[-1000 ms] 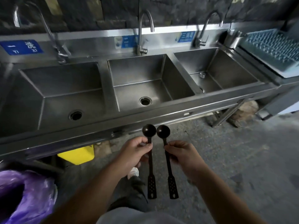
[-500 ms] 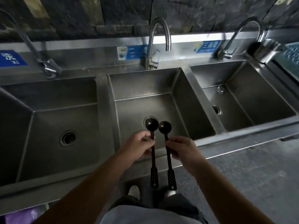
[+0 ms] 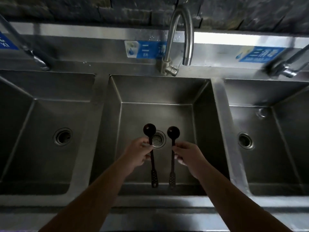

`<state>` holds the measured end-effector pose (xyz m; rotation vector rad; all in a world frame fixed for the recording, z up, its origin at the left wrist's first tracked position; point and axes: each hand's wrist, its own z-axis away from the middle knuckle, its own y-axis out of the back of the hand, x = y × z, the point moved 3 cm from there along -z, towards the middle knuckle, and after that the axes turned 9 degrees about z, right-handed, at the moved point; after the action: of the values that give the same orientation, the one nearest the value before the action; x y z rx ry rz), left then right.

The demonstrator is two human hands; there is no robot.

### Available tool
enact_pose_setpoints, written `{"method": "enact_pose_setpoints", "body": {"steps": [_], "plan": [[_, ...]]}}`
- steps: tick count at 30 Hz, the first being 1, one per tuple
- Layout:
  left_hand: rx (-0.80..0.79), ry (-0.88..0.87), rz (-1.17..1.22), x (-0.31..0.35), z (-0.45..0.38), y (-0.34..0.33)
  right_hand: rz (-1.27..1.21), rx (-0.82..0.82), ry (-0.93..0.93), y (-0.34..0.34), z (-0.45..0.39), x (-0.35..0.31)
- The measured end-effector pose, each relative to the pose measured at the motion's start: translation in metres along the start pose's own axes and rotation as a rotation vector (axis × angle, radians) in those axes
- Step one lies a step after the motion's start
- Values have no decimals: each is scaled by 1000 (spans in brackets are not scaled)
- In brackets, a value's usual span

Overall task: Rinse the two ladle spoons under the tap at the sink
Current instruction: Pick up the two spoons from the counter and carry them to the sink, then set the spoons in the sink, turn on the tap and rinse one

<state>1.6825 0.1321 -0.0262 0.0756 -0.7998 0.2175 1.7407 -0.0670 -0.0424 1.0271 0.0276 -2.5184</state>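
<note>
Both my forearms reach up from the bottom of the frame over the middle sink [image 3: 202, 118], my left hand [image 3: 138, 154] and right hand [image 3: 189, 155] each with fingers clamped on an upright ladle, left ladle [image 3: 151, 148] and right ladle [image 3: 172, 148], bowls below the tap [image 3: 181, 36].

Two dark ladle spoons [image 3: 151, 148] [image 3: 172, 148], upright, parallel
</note>
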Motion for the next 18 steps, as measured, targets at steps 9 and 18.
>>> {"method": "enact_pose_setpoints", "body": {"steps": [9,18], "plan": [[144,134,45,-91,-134,15,85,94,-155,-8,-143,72],[144,268,-60,-174,-221,20,206,187,-203,-28,-236,154]]}}
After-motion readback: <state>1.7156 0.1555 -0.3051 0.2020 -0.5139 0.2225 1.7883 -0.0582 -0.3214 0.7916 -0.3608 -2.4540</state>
